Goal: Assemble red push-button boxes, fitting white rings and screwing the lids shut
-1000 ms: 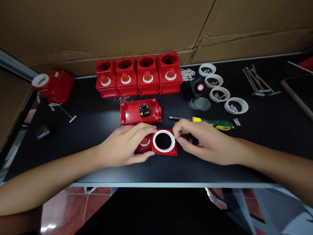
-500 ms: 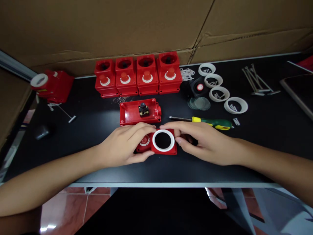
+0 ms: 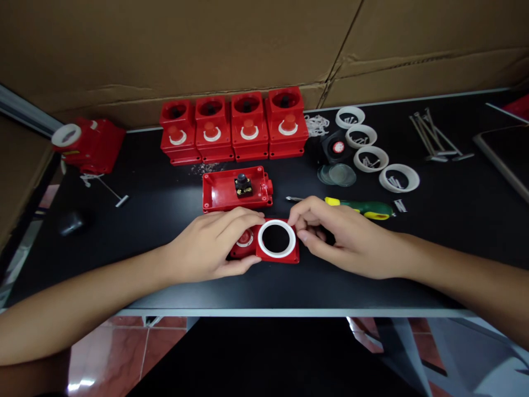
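Clasps the red enclosure lid (image 3: 266, 257) in the left hand (image 3: 217, 242), with fingers along its far edge and thumb at its near edge, spread just wide enough to straddle it. Covers much of the lid's left end that way, leaving the red push-button (image 3: 245, 237) only partly in sight between fingers and thumb. Bears a white ring (image 3: 276, 255) on the lid, just right of the left fingertips, around an opening too black to read. Holds the right hand (image 3: 347, 237) at the lid's right side, with thumb and index bent close together; cannot tell whether they pinch anything, given the shadow inside the curled fingers. Hides part of the screwdriver (image 3: 367, 208) behind the right hand. Beyond the left fingertips, shows an open red enclosure base (image 3: 219, 190) with a black switch block (image 3: 243, 186) inside. Farther beyond, shows four red push-button boxes (image 3: 249, 132). Past the right fingers, shows clear discs (image 3: 339, 175), four white rings (image 3: 399, 189) around screws (image 3: 394, 183), and a black part (image 3: 338, 147) with a red-and-white centre, hard to make out in shape. Far right of the right fingers, cuts off a flat dark device (image 3: 506, 154) at the edge of view
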{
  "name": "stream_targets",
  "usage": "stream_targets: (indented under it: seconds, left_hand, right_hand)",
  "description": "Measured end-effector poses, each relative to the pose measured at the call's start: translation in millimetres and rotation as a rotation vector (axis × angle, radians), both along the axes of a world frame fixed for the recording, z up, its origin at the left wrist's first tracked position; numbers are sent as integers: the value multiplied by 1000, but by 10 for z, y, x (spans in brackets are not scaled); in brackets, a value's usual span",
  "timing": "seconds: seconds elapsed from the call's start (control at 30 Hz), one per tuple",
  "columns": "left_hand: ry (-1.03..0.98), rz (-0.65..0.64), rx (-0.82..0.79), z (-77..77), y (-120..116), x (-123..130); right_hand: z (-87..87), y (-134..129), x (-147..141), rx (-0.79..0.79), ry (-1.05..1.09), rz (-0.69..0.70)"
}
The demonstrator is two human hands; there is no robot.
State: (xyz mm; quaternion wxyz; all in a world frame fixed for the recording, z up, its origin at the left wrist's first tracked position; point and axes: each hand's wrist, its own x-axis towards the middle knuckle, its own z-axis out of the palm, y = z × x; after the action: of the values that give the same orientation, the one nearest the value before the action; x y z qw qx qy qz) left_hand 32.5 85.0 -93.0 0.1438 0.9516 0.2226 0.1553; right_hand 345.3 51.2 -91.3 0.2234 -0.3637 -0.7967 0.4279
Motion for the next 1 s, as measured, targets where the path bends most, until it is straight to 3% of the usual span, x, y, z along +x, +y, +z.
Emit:
stream_targets:
  seconds: [0.3, 0.6, 1.0]
  left_hand:
    - [-3, -1, -8, -2, 7, -7]
    - [-8, -4, 17, 11, 11, 18]
    - [-3, -8, -7, -5, 7, -8]
  right_hand:
    - [58, 17, -29, 31, 1, 17]
    - [11, 4, -15, 174, -2, 34]
    - [21, -10, 6, 4, -24, 6]
